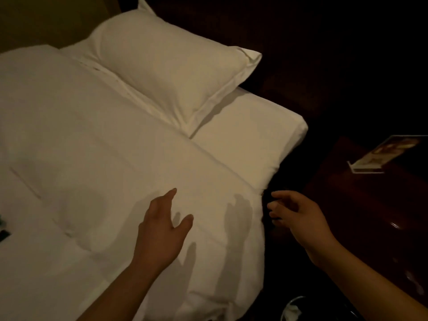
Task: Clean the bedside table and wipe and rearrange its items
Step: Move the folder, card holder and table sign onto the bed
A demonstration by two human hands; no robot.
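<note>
The pillow [169, 66] lies at the head of the bed [254, 126], near its right edge, with the duvet [92, 147] spread before it. The table [370, 205] stands right of the bed. A card stand [379, 156] sits at the table's far edge. A bin [298, 298] stands before the table, beside the bed's right edge.

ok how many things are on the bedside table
1: a card stand at the far end of the table. The table is dark and runs out of frame, so more may be hidden.
</note>
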